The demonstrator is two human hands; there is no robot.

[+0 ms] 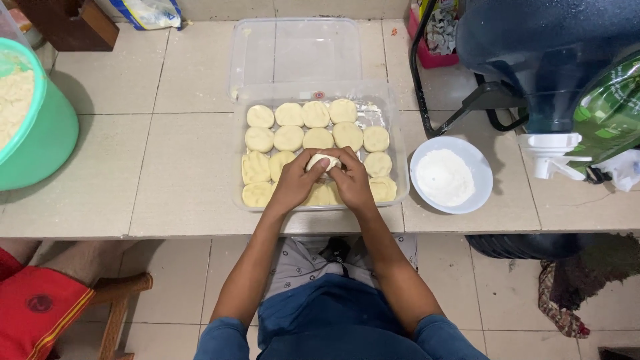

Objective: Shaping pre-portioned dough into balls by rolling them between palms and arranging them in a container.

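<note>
Two hands meet over a clear tray (393,143) of dough rounds. Far left sits a green tub (47,140). The left hand (292,183) and right hand (352,181) squeeze one dough ball (323,161) together above the tray. Right of them, a white bowl (481,167) holds flour.

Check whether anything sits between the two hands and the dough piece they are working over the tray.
Nothing visible does. The left hand and right hand both already grip the dough piece, fingers wrapped round its sides, above the clear plastic tray. Below it lie the other dough rounds.
</note>
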